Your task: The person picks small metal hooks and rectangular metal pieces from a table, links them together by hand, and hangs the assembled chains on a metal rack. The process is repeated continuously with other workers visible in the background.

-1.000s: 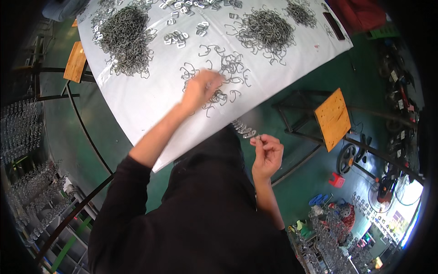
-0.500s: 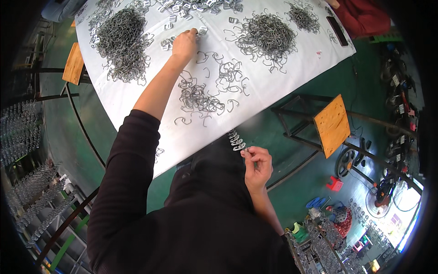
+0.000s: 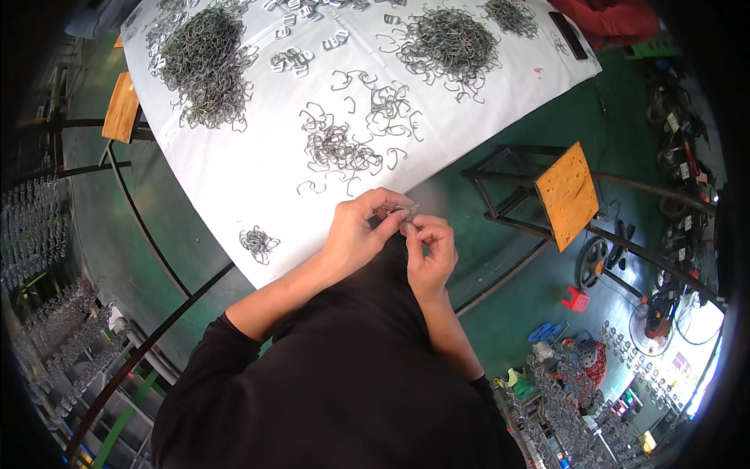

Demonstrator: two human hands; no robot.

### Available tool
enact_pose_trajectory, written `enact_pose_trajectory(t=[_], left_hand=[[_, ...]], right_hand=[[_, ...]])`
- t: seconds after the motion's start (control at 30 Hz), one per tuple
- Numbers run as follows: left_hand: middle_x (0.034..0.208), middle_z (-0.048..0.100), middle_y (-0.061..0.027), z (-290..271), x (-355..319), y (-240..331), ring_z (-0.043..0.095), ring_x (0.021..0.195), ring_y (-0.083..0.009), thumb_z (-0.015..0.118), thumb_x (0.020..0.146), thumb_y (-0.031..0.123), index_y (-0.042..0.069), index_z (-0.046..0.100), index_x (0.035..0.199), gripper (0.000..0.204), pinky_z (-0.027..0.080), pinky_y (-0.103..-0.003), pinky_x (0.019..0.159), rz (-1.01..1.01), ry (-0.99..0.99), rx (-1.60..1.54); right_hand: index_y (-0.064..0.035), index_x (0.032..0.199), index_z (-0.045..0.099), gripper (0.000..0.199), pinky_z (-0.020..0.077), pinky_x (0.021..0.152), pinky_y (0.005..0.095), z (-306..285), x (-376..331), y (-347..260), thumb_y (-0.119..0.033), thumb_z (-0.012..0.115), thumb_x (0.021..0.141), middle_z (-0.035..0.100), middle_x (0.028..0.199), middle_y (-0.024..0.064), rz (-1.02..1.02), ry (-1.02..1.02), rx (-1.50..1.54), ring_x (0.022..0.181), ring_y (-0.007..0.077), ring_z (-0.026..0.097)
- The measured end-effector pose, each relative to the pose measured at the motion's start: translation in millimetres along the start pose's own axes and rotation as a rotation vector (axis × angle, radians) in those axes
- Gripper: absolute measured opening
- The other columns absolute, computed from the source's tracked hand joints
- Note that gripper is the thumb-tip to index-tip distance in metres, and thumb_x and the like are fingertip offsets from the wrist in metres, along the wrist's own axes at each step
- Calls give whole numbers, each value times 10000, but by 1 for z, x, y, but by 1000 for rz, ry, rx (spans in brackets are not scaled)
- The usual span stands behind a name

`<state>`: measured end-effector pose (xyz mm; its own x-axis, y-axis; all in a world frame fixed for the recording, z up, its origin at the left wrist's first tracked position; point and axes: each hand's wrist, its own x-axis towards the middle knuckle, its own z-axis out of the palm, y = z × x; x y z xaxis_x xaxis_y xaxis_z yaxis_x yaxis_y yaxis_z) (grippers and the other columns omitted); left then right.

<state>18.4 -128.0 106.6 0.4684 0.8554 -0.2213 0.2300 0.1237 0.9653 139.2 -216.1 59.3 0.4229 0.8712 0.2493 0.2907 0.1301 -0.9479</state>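
Hands: left hand (image 3: pixel 358 234) and right hand (image 3: pixel 432 254) meet at the fingertips, thumbs and forefingers pinched narrow on small metal pieces (image 3: pixel 405 211); from my remote seat I cannot tell how many there are or which hand bears which
Pinch: I would steady with one hand and turn with the other, pressing lightly, since thin metal could spring or slip; keeping the fingertips off the joining spot should help me see it
Metal pieces: between the two hands, off the left hand's fingertips and just above the right thumb, seen just past the near edge of the white-covered table (image 3: pixel 211 184)
Loose bent wires: a scattered group (image 3: pixel 336 148) beyond the left hand, and a small cluster (image 3: pixel 258 244) to its left, near the table corner
Flat buckles: little groups (image 3: pixel 291 60) farther up the table
Wire heaps: a large one (image 3: pixel 207 70) far left, another (image 3: pixel 449 47) far right
Wooden stool: its seat (image 3: pixel 569 195) stands well apart, to the right of the right hand
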Motion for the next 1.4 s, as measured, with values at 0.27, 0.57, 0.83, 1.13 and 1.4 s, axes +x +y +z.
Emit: enact_pose_trajectory(t=[0.27,0.57,0.83,1.13,1.4], left_hand=[[924,677,-79,2,-10,-5,658,776,-164,657,812,-71,8,683,958,168,543,-274,683,248,76,82],[945,680,-89,3,-23,-10,657,817,-174,673,809,-66,26,695,960,178,531,-278,722,233,104,122],[945,678,-83,9,-25,-13,642,804,-171,678,804,-65,29,683,969,191,514,-278,706,224,144,37],[897,659,-90,10,-19,-15,649,747,-202,692,799,-32,27,663,947,162,526,-297,657,265,156,63],[925,678,-94,13,-9,-15,665,769,-194,695,777,-64,15,650,936,184,536,-286,657,339,124,63]], right_hand=[[-10,890,521,160,522,591,253,3,2,-3,50,664,848,631,918,100,-24,22,-16,733,137,628],[-81,943,629,96,503,671,358,25,151,77,-139,642,868,635,899,60,-218,-460,-418,765,280,636],[-105,939,624,142,492,762,407,87,208,116,-192,672,837,619,945,58,-355,-918,-865,897,290,620],[-33,1010,557,196,506,626,293,16,142,41,2,651,842,637,908,97,231,-374,-26,761,190,649],[23,1047,473,278,566,682,270,-33,41,-51,71,654,841,612,894,118,513,46,414,761,180,671]])
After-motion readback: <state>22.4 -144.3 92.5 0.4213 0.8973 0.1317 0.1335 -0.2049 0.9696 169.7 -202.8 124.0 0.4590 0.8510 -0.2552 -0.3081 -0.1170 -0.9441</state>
